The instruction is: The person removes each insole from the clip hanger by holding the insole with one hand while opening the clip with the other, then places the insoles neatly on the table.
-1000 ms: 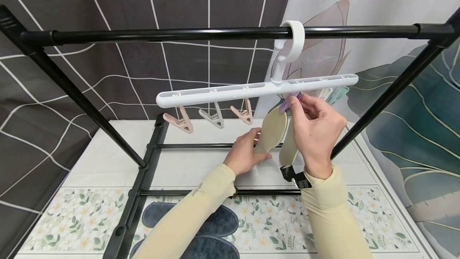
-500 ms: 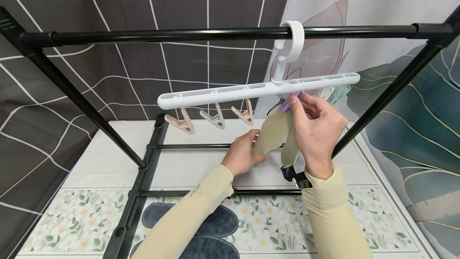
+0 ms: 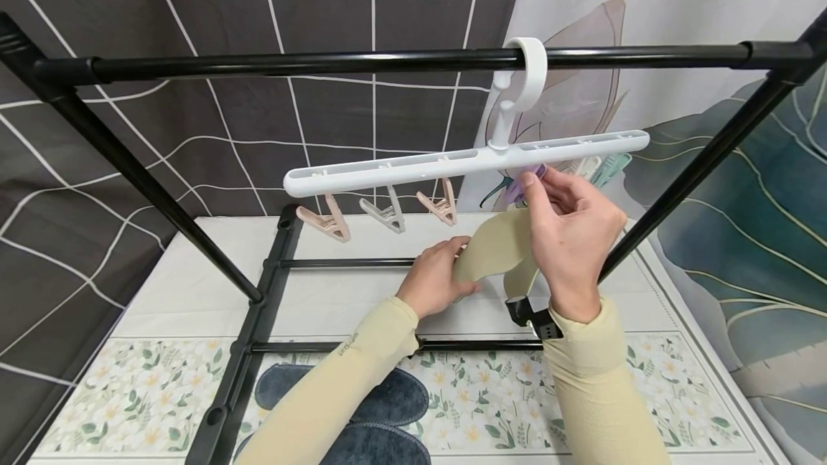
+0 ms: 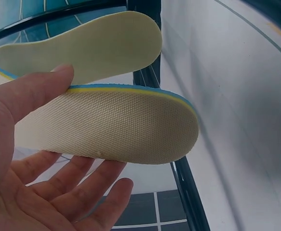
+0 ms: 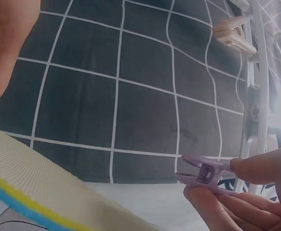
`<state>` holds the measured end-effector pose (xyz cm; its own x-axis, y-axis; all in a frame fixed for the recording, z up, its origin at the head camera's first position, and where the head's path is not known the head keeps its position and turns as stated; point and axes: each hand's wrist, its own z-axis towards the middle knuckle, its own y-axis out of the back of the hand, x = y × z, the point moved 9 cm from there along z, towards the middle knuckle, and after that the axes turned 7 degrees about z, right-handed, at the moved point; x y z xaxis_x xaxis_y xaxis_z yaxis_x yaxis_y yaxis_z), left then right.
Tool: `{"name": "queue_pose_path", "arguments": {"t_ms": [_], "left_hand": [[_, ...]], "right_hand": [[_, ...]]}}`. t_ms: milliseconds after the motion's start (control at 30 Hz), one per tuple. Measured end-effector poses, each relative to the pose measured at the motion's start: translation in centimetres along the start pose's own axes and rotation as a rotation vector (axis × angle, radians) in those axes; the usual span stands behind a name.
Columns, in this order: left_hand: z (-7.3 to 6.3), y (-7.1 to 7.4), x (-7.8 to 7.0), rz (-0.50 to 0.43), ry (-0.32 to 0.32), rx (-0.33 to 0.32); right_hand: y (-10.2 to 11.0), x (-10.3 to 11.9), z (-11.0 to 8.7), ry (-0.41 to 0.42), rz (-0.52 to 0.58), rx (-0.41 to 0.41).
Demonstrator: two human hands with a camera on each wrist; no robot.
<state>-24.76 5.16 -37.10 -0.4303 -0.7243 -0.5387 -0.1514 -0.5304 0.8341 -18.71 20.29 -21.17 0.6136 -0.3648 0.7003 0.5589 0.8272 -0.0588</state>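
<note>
My left hand [image 3: 434, 277] holds an insole [image 3: 494, 241] by one part, thumb on one edge and fingers along the other. In the left wrist view the insole has a beige mesh face with a blue and yellow edge. My right hand [image 3: 573, 239] pinches a purple clip [image 5: 203, 174] under the white hanger [image 3: 465, 160]. The clip's jaws stand apart with nothing between them, and the insole is below, away from the clip. A second insole [image 4: 106, 45] hangs behind the first; its upper end is hidden by my right hand in the head view.
The hanger hooks over a black rack bar [image 3: 310, 63]. Pink and grey clips [image 3: 385, 212] hang at its left, with white and teal clips [image 3: 610, 169] at its right. Blue slippers [image 3: 394, 397] lie on the floor below. Curtains stand behind and at the right.
The insole's upper end has come down away from the purple clip and leans right. My left hand has shifted slightly left. The right hand stays nearly in place.
</note>
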Motion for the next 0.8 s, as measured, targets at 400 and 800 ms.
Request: {"name": "queue_pose_path", "arguments": {"t_ms": [400, 800], "left_hand": [[-0.7, 0.0, -0.3, 0.034, -0.001, 0.030], [-1.4, 0.0, -1.7, 0.095, -0.048, 0.076]], "right_hand": [[0.2, -0.3, 0.0, -0.068, -0.007, -0.008], [0.3, -0.2, -0.1, -0.067, -0.020, -0.009]]}}
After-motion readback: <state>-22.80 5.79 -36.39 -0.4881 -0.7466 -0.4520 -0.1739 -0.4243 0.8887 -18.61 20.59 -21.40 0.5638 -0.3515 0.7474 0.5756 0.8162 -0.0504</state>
